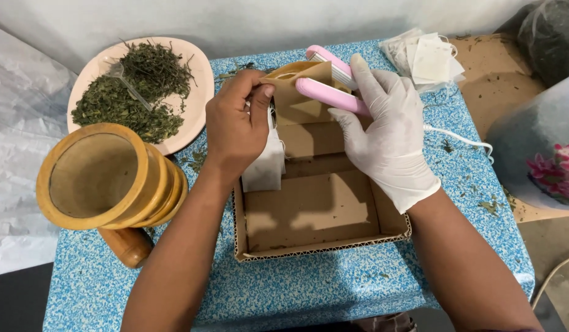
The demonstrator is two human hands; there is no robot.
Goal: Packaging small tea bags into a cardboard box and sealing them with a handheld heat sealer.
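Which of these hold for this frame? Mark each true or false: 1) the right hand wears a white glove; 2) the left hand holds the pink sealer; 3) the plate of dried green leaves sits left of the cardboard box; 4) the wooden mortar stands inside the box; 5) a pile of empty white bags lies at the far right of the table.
1) True: the right hand wears a white glove.
2) False: the right hand grips the pink sealer; the bare left hand pinches a small white bag.
3) True: the plate sits left of the cardboard box.
4) False: the wooden mortar stands on the table, left of the box.
5) True: the white bags lie there.
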